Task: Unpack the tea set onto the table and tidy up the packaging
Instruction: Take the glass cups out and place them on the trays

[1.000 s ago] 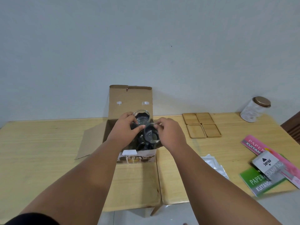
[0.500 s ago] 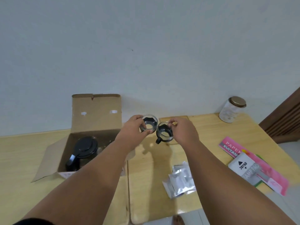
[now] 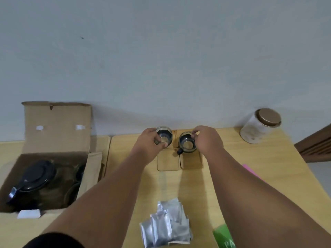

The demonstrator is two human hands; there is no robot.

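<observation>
Both arms are bare. A bit of black sleeve [image 3: 53,240] shows on the left arm.

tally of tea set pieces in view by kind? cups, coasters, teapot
Glass cups: 2, one in the left hand, one in the right hand
Wooden coasters: 4, two mostly hidden under the cups
Teapot: 1, in the box
Total: 7

Two cups [image 3: 163,137] [image 3: 187,144] between fingers [image 3: 157,140]; coasters [image 3: 168,161] below them; box [image 3: 53,133] left; pouches [image 3: 166,224] nearer; jar [image 3: 259,126] right.
</observation>
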